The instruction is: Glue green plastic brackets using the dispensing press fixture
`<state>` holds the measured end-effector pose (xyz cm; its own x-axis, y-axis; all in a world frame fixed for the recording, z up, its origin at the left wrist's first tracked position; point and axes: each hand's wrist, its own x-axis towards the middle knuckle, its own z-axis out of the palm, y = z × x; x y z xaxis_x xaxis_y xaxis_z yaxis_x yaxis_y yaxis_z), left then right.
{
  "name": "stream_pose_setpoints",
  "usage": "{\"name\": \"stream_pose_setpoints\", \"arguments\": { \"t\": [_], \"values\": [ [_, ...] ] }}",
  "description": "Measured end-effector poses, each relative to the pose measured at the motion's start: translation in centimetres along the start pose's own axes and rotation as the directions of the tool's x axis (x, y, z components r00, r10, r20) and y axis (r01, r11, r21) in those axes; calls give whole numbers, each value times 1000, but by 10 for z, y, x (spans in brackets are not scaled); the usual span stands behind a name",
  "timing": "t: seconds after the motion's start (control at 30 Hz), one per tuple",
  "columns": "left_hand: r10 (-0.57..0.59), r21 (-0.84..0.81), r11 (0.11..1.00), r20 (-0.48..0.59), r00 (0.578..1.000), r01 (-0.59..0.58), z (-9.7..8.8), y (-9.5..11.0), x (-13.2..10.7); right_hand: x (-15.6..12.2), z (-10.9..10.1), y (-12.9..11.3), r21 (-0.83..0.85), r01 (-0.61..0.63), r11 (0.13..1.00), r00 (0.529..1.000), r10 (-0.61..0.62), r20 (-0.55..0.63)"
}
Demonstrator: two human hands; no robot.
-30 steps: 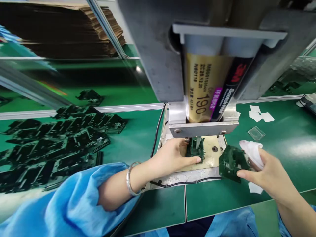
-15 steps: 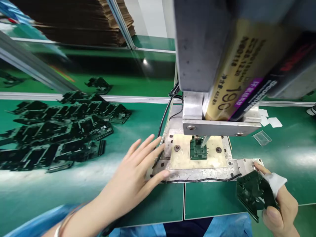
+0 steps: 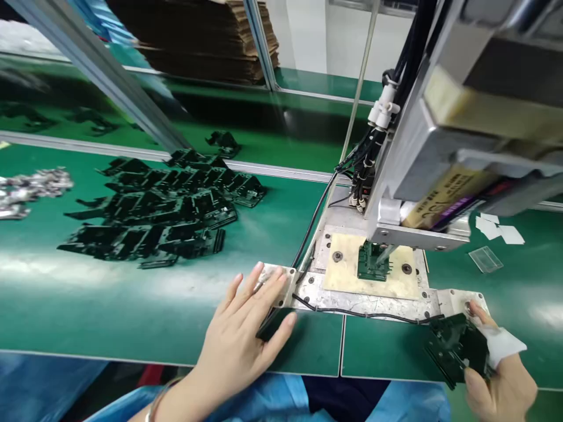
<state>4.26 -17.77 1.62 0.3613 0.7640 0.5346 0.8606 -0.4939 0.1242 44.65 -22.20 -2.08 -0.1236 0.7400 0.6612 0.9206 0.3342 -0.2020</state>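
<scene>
Since a second ago, the left hand (image 3: 248,328) has left the fixture's middle for its left end, and the right hand (image 3: 505,381) has drawn nearer the bench's front edge.

Through the head camera I see the right hand clamped on a dark green circuit board (image 3: 461,340), with a limp white piece (image 3: 504,344), cloth or paper, against its fingers. Its index fingertip rests at a round button (image 3: 470,306) on the right metal plate (image 3: 453,298). The left hand is spread, palm down, fingers apart, over the left metal plate (image 3: 288,287); I cannot tell what lies beneath its fingertips.

Between the hands, a small green circuit board (image 3: 367,271) lies on a cream pad (image 3: 341,278). A translucent nozzle (image 3: 386,253) slants down to it from a gold-and-black cartridge (image 3: 437,199) in a metal holder.

To my left, dark circuit boards (image 3: 153,211) lie overlapping in rows on the green bench (image 3: 109,299), and beyond them sits a heap of silvery parts (image 3: 44,184). To my right are a clear plastic case (image 3: 485,259) and white paper pieces (image 3: 510,234). Farther back stands a brown cardboard stack (image 3: 193,41).
</scene>
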Motion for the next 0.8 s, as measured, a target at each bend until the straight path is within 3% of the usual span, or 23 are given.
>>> {"name": "stream_pose_setpoints", "arguments": {
  "t": [0.1,0.17,0.27,0.33,0.47,0.57,0.67,0.8],
  "values": [
    [-56,-257,965,-45,997,43,-1,18,10,37,-1,-39,201,114,973,993,-115,-9],
    [-51,-498,861,109,993,99,-2,33,21,54,3,-65,339,134,931,989,-148,15],
    [84,-791,536,399,913,296,0,50,37,69,8,-96,430,82,899,991,-120,61],
    [188,-872,274,461,867,405,3,58,43,75,9,-110,468,50,882,993,-92,67],
    [214,-839,-90,510,833,536,9,65,41,85,5,-123,553,8,833,997,-49,59],
    [292,-657,-334,610,737,676,4,64,39,87,2,-120,664,1,748,996,-60,66],
    [377,-485,-436,666,643,758,-4,64,44,83,-2,-112,712,2,702,994,-77,73],
    [393,-446,-500,647,653,743,-9,66,49,79,-7,-107,645,83,760,990,-135,32]
  ]
}}
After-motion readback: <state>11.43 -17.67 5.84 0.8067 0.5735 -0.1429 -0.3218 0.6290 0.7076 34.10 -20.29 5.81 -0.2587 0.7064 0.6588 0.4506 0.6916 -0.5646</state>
